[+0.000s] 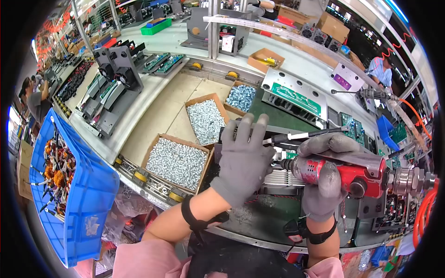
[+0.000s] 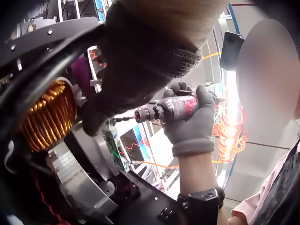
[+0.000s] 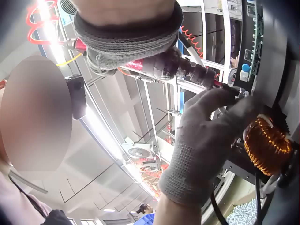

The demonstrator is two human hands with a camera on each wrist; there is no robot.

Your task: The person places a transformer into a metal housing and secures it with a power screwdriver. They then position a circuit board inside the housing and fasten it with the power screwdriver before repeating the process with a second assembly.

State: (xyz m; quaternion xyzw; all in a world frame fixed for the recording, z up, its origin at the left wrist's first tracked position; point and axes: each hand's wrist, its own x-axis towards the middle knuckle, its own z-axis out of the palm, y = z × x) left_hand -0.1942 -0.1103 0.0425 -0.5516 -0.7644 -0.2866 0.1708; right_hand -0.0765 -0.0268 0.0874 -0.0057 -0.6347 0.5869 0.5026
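Note:
The right hand [image 1: 324,185], in a grey glove, grips a red air screwdriver [image 1: 366,173] whose bit points left at the unit. Beside the bit, the gloved left hand [image 1: 245,162] lies over the unit with several fingers extended; its fingertips are partly hidden. In the left wrist view a copper coil [image 2: 50,117] is near the left hand [image 2: 140,70], and the right hand [image 2: 192,129] holds the screwdriver [image 2: 180,108]. The right wrist view shows the left hand [image 3: 201,140] between the driver's bit and the coil [image 3: 267,145].
Boxes of screws [image 1: 176,162] stand left of the unit, with a box of blue-grey fasteners [image 1: 240,97] behind. A blue bin [image 1: 88,185] of coils is at far left. A green circuit board [image 1: 296,99] lies beyond the hands; another driver [image 1: 378,95] is at right.

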